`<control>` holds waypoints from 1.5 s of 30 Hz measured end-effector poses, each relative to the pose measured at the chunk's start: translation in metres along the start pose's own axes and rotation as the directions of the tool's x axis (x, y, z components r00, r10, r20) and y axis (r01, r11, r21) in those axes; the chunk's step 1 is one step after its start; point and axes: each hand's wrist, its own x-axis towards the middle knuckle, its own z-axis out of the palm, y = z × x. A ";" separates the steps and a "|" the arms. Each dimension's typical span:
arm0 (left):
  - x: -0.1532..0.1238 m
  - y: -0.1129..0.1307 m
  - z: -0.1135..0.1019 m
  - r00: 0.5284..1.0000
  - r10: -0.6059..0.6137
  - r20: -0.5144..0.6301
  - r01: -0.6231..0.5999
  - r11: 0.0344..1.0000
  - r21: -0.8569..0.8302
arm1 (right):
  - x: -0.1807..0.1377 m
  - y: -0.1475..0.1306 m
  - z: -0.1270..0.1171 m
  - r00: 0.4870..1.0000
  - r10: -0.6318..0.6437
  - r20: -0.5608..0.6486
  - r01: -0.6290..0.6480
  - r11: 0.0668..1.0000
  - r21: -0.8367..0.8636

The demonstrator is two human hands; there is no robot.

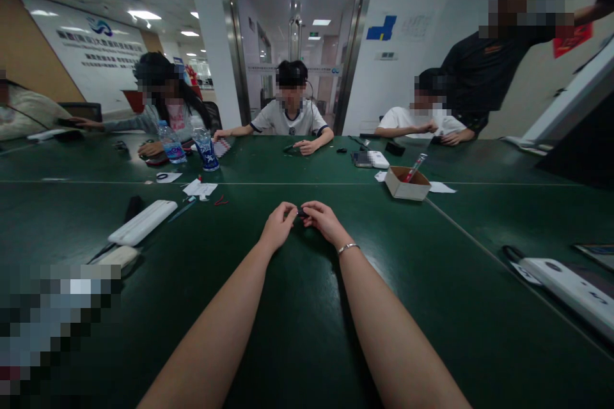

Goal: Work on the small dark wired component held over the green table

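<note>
Item: one small dark object (302,212), held between two bare hands over the middle of the green table (297,313), on the near side of the pale seam that crosses it.

Grip: left hand (279,225), fingertips drawn together on the object's left end; right hand (325,220), a bracelet (348,248) at its wrist, thumb and fingers pinched about the right end. Both hands meet at the piece.

Progress: handling appears under way, the object in the fingers and not set down. Whether any part of it is finished, joined or parted does not show; what is left cannot be read from this view.

Appearance: dark, near black, short and slim, with a small paler glint toward its left end. Mostly covered by fingers; full outline, markings and material too small to tell.

Surroundings: far right of the hands, a cardboard box (403,190) with a red-and-clear stick (416,166) leaning in it; far left, paper scraps (200,188) and a small red piece (221,200); left, a white device (142,222) lying flat; right, another white case (570,287).
</note>
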 end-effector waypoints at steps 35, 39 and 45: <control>0.003 -0.009 -0.001 1.000 -0.009 0.029 0.014 0.986 -0.163 | 0.000 0.000 -0.001 1.000 -0.007 -0.001 0.007 1.000 0.022; 0.003 -0.010 -0.001 0.999 -0.019 0.026 0.023 0.988 -0.152 | -0.001 0.000 0.000 1.000 -0.004 0.005 0.003 1.000 0.028; 0.001 -0.003 -0.003 0.998 -0.058 0.006 0.058 0.997 -0.043 | -0.001 -0.001 0.000 1.000 0.004 0.008 -0.004 1.000 0.027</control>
